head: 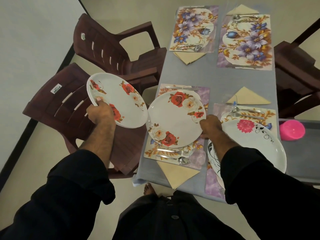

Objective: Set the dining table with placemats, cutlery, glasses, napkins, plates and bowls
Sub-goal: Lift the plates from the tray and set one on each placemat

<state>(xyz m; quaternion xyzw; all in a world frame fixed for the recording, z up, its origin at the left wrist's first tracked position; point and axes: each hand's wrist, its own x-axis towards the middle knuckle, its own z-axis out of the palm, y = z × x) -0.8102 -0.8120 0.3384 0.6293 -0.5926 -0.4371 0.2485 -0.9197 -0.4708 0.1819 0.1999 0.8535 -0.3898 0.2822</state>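
White rose-print plate (175, 121) lies on the near-left placemat (202, 94), its rim pinched by the right hand (210, 126). The left hand (100, 113) grips the remaining plate stack (116, 99) clear of the table's left edge. Both far placemats (192, 28) lack plates; no bowls are placed yet. Grey tablecloth (216, 75), brown plastic chairs (69, 108) and pale floor surround.

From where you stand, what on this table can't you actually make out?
All in the head view:
- How many plates the left hand holds in its stack: only edges show.
- The near-right plate: the right forearm covers part of its pattern.
- Glasses: clear and faint against the placemats, so their count is uncertain.
- The pink object: what it is stays unclear.
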